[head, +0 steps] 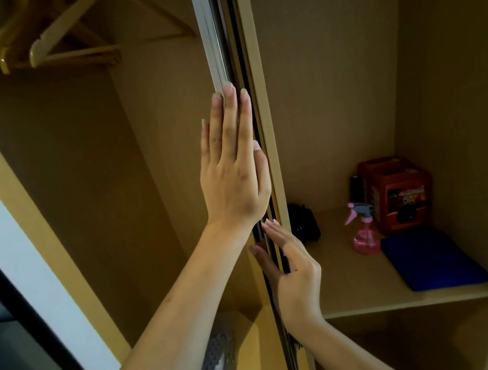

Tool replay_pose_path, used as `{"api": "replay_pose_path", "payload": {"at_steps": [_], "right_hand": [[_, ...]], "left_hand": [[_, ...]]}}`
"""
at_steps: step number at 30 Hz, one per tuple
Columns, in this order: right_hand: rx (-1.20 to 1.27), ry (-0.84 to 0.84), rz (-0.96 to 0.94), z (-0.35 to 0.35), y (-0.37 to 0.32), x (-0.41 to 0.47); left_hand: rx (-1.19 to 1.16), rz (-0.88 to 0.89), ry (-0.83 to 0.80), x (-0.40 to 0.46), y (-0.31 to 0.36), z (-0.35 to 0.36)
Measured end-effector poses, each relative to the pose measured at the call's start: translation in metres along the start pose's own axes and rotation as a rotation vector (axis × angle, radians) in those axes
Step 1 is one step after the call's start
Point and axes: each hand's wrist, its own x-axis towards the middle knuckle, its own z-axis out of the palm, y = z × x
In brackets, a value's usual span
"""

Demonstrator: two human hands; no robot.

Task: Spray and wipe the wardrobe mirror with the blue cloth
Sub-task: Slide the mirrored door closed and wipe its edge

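On the door edge (222,41), left hand (234,173) presses straight fingers; right hand (294,277) touches with relaxed fingers

Cloth and sprayer on the wardrobe shelf (353,292)

The blue cloth (432,259) lies folded flat at the shelf's right front; the pink spray bottle (364,230) stands upright just left of it, nearer the back.
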Motion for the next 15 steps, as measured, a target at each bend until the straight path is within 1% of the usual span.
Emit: {"api": "replay_pose_path", "payload": {"at_steps": [3,6,7,10,12,14,15], "right_hand": [[-0.007,0.010,-0.010,0.004,0.001,0.006],[0.046,0.034,0.041,0.004,0.005,0.015],[0.013,0.029,0.022,0.003,0.006,0.018],[-0.206,0.022,-0.099,0.001,0.016,0.030],[-0.263,0.038,-0.118,0.002,0.021,0.039],[-0.242,0.050,-0.078,0.002,0.023,0.047],[-0.186,0.057,-0.032,0.002,0.023,0.050]], "left_hand": [[0.007,0.000,0.006,0.000,-0.006,0.009],[0.017,-0.005,0.012,0.002,-0.014,0.020],[0.016,-0.008,0.015,0.002,-0.016,0.024],[0.016,-0.015,0.019,0.003,-0.022,0.035],[0.022,-0.020,0.014,0.005,-0.028,0.041],[0.021,-0.023,0.008,0.007,-0.033,0.048],[0.018,-0.023,0.003,0.007,-0.034,0.051]]}}
